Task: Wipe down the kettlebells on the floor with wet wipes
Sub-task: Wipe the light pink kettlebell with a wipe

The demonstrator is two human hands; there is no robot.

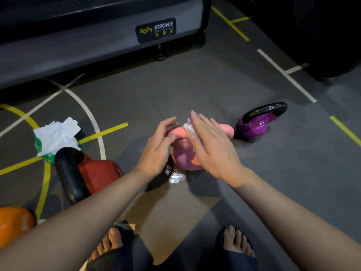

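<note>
Four kettlebells sit on the floor [195, 85] in my view. The one in hand is the pink kettlebell [182, 155], upright just ahead of my feet, between the red kettlebell [97, 173] and the purple kettlebell [254, 128]. The orange kettlebell [13, 223] is at the lower left edge.

My right grip [211, 145] lies spread, fingers straight, pressing the wet wipe [188, 127] flat onto the top of the pink handle. My left grip [158, 145] cups the handle's left end, thumb against it, steadying the bell.

To do this well, I judge I should wrap the wipe round the bar rather than skim its top. I'd run it end to end, then work down both horns and the round body. The left grip must brace firmly so the bell doesn't tip. Fresh wipes lie in the wipes pack [56, 137], off to the left.
</note>
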